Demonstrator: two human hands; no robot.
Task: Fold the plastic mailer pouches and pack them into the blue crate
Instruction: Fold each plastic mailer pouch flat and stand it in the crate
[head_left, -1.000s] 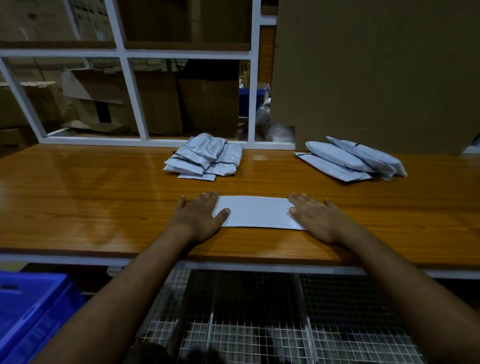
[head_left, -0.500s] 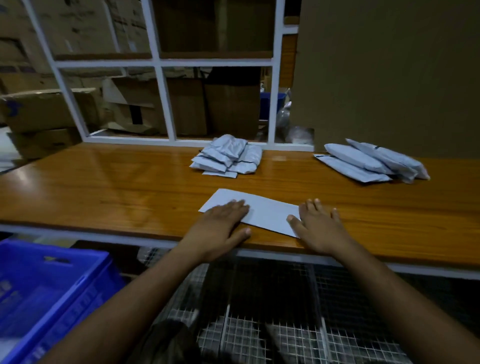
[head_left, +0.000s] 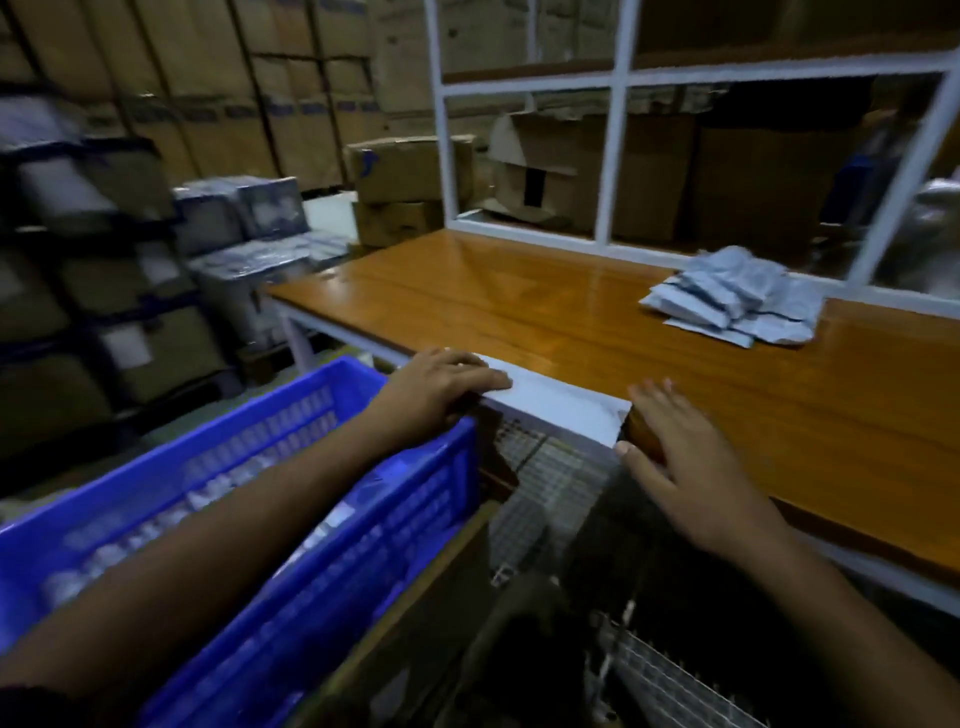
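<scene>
A folded white pouch (head_left: 556, 402) lies at the wooden table's (head_left: 519, 296) front edge, partly hanging over it. My left hand (head_left: 441, 384) holds its left end, fingers over the top, thumb hidden beneath. My right hand (head_left: 680, 452) is spread flat at the pouch's right end, the thumb touching its corner. The blue crate (head_left: 291, 421) stands low on the left beside the table, under my left forearm, with blurred pale pouches inside. A pile of grey-white pouches (head_left: 737, 301) sits at the back of the table.
A white window frame (head_left: 613, 150) borders the table's far side, with cardboard boxes (head_left: 410, 182) behind it. Stacked boxes and wrapped bundles (head_left: 244, 218) fill the left. Wire mesh (head_left: 545, 467) lies below the table edge.
My view has swung left, bringing the crate close. Both hands have slid the folded pouch toward me until it overhangs the table's front edge.
</scene>
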